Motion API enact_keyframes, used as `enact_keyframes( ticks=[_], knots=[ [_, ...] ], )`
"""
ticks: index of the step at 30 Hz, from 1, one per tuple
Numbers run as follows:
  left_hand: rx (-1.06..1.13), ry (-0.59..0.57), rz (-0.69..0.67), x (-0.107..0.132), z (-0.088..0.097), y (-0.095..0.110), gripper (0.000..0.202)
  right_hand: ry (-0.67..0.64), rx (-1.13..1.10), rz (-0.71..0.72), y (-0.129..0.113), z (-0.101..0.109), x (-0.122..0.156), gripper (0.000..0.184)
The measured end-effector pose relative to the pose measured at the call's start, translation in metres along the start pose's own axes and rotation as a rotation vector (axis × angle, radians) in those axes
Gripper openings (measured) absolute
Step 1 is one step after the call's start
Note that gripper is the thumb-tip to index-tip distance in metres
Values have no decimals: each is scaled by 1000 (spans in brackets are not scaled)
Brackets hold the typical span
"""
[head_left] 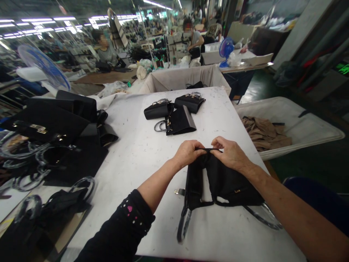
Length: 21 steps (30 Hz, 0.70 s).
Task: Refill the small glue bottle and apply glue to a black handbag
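black handbag [231,178]: pinched at far edge [208,149] between thumb and fingers of left hand [188,152] and right hand [231,154]; possible skewed edge from uneven pull.

On the near right of the white flat-topped table [131,145], a black soft fabric bag [231,182] is laid. Behind it, three black boxy handbags [181,122] are grouped. At the left, black handbags with loop handles [81,163] are heaped. Right of the table, crumpled brown cloth [264,133] is held in a white oblong bin [313,133]; behind, a pale cloth-lined bin [166,79] is placed.
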State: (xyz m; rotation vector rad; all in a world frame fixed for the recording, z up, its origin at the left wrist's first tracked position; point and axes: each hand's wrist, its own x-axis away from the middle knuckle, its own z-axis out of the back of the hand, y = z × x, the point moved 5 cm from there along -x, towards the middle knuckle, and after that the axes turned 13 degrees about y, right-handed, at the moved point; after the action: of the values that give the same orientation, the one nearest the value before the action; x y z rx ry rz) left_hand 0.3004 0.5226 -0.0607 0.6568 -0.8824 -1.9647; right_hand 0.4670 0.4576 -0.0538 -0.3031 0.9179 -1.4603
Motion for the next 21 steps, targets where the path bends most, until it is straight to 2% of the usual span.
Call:
enact_keyframes(
  ticks=[4,9,12,21],
  knots=[
    [-10,-4,-1,-1,-1,-1,9,-59,-16,26,-4,-3,-2,3],
    [-14,18,26,1,-3,-7,9,-77,6,30,-5,-5,-7,7],
    [-17,18,20,1,-4,-7,17,-80,19,36,-5,-6,-9,6],
    [-196,-7,-128,-2,-1,15,11,-91,73,87,-9,-6,-9,10]
  ],
)
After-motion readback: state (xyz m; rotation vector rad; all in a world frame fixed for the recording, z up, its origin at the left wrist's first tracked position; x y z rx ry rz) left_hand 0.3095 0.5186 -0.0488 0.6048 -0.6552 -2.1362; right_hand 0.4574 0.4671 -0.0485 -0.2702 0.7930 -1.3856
